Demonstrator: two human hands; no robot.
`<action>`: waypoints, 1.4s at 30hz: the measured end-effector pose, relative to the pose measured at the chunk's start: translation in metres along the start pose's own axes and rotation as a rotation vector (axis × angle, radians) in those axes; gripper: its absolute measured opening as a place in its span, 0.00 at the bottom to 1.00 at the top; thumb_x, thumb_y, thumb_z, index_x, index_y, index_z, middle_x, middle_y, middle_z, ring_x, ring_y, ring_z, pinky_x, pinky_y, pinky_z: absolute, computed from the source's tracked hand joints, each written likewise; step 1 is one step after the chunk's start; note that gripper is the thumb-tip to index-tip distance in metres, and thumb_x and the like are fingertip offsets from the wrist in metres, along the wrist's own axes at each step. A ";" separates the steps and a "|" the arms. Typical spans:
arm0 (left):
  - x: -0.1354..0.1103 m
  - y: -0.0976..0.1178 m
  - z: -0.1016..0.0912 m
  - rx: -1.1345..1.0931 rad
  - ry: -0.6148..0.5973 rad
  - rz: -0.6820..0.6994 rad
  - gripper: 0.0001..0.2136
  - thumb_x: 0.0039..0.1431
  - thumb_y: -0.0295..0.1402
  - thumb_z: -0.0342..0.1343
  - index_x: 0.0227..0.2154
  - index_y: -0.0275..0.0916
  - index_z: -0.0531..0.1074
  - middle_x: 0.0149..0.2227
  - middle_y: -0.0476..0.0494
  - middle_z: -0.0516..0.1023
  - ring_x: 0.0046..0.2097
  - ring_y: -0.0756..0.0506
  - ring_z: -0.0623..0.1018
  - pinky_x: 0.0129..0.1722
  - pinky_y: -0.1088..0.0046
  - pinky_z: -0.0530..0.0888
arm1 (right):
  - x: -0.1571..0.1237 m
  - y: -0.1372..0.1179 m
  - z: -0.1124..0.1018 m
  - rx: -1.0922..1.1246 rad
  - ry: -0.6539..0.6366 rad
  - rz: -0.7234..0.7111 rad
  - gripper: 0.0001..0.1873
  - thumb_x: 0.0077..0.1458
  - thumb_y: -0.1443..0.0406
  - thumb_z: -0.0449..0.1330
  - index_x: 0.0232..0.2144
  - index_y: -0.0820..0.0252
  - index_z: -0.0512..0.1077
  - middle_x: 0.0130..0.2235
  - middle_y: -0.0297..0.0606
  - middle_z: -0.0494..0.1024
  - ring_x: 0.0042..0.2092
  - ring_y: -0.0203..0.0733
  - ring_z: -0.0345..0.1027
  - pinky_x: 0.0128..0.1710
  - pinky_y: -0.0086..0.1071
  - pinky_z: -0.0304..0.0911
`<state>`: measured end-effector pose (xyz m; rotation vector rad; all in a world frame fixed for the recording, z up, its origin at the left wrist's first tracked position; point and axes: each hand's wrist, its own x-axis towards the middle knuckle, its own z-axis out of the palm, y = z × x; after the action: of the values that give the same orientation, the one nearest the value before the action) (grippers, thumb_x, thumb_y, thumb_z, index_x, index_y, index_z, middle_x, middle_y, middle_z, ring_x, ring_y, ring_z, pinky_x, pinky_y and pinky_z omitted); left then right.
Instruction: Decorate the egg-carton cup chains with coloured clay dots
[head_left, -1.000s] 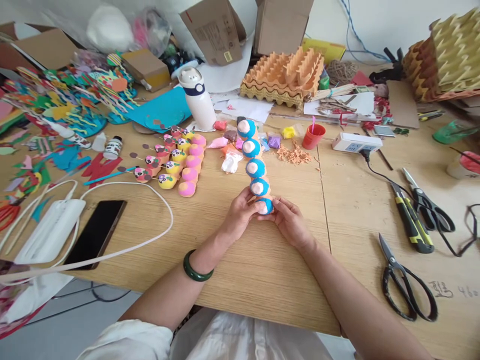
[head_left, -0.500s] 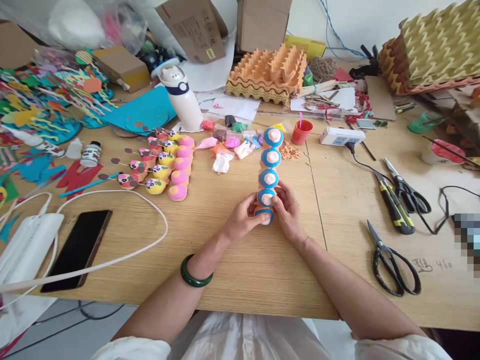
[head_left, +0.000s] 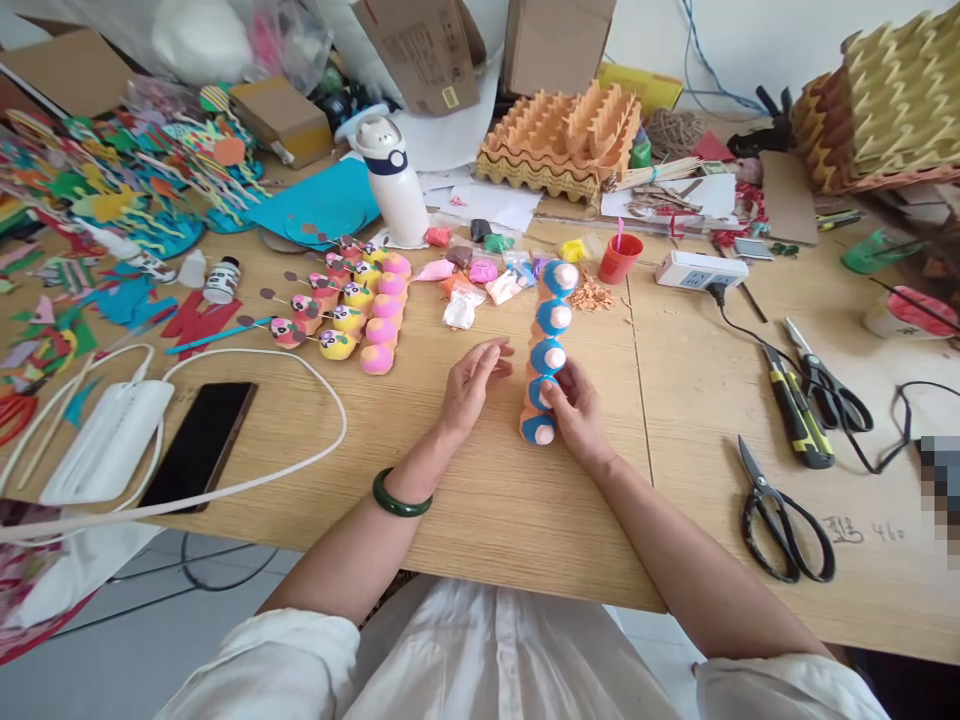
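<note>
The blue-domed strip (head_left: 553,317) is at the middle of the tabletop (head_left: 480,510), pointing away, its pale tips turned right; whether it touches the wood is unclear. The right hand (head_left: 581,405) has its grip clamped near the close end, thumb against a dome, probably leaving the other domes uncovered. The left hand (head_left: 466,390), beside it, holds nothing, its grip apart. Farther left, the pink row (head_left: 381,332) lies alongside others, presumably sorted by colour. Far right of the strip, a red cup (head_left: 621,262) holds a pink stick (head_left: 619,233); the lidded tumbler (head_left: 401,205) hides its contents.
</note>
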<state>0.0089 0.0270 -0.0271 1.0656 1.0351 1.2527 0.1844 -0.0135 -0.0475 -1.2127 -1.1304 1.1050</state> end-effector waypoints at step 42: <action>-0.027 0.027 0.015 -0.068 -0.112 -0.258 0.21 0.61 0.59 0.67 0.31 0.46 0.75 0.32 0.45 0.81 0.42 0.35 0.84 0.43 0.53 0.79 | -0.012 -0.030 0.012 0.055 -0.278 0.122 0.33 0.55 0.32 0.68 0.25 0.53 0.77 0.25 0.32 0.77 0.28 0.38 0.67 0.30 0.35 0.71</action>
<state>0.0165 0.0001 0.0029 0.9075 1.0022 1.0022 0.1722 -0.0254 -0.0175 -1.1204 -1.2377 1.4217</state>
